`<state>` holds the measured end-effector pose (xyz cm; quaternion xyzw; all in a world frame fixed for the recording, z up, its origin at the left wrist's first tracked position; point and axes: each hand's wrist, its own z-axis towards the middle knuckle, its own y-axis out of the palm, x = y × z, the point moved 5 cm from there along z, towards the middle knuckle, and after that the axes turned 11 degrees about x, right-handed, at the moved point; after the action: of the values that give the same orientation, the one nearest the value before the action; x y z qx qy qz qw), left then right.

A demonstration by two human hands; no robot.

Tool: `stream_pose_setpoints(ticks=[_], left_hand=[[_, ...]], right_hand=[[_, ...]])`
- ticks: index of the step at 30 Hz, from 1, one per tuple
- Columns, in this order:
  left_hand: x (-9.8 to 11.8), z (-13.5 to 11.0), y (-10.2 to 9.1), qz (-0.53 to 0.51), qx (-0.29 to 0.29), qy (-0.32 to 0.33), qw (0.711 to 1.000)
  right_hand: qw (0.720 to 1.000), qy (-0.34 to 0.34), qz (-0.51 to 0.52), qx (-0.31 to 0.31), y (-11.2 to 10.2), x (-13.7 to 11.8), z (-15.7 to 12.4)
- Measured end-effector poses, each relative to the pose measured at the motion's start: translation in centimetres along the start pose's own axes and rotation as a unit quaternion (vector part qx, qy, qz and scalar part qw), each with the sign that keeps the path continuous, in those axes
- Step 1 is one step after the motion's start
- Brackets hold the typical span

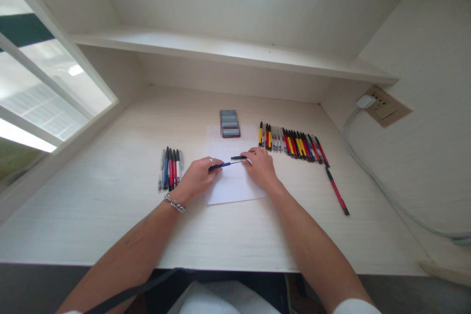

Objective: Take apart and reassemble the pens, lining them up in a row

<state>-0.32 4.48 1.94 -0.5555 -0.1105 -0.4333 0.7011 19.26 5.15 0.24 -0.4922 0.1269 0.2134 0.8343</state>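
A blue pen (220, 166) is held slantwise over the white paper by my left hand (200, 175), whose fingers are closed round its black end. A thin pen refill (236, 162) sticks out of the pen's right end. My right hand (259, 167) pinches the refill's far end with closed fingers. Right above the refill is a short black pen part (238, 157), touching or just under my right fingertips; I cannot tell which. The sheet of paper (228, 191) lies flat beneath both hands.
To the left lies a small row of pens (170, 169). A longer row of mixed-colour pens (294, 143) spreads on the right, with a single red pen (336, 190) apart below it. Behind the paper rests a blurred dark rectangular object (230, 123). A cable (371, 174) runs down the right wall.
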Motion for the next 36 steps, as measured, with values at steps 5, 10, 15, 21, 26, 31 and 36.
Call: stream_pose_setpoints(ticks=[5, 10, 15, 21, 26, 31, 36], left_hand=[[-0.3, 0.1, -0.2, 0.01, 0.006, -0.006, 1.0], [-0.7, 0.2, -0.5, 0.024, 0.017, -0.01, 1.0], [-0.8, 0.2, -0.6, 0.022, 0.023, -0.01, 0.999], [-0.6, 0.2, -0.7, 0.029, 0.02, -0.006, 0.999], [-0.4, 0.2, -0.6, 0.028, 0.016, 0.001, 0.999], [-0.5, 0.1, -0.5, 0.032, 0.01, 0.006, 0.999], [-0.2, 0.1, -0.4, 0.038, -0.003, 0.011, 0.999]], right_hand=[[0.999, 0.036, 0.037, -0.002, -0.7, 0.4, -0.1], [0.993, 0.039, 0.114, 0.023, -3.0, 1.5, 0.0], [0.989, 0.016, 0.144, 0.042, -4.3, 1.4, 0.0], [0.988, 0.009, 0.144, 0.047, -4.5, 1.0, -0.1], [0.99, 0.009, 0.138, 0.04, -4.3, 0.7, -0.2], [0.991, -0.001, 0.129, 0.03, -4.2, 0.3, -0.2], [0.991, -0.013, 0.132, 0.016, -4.0, -0.5, -0.4]])
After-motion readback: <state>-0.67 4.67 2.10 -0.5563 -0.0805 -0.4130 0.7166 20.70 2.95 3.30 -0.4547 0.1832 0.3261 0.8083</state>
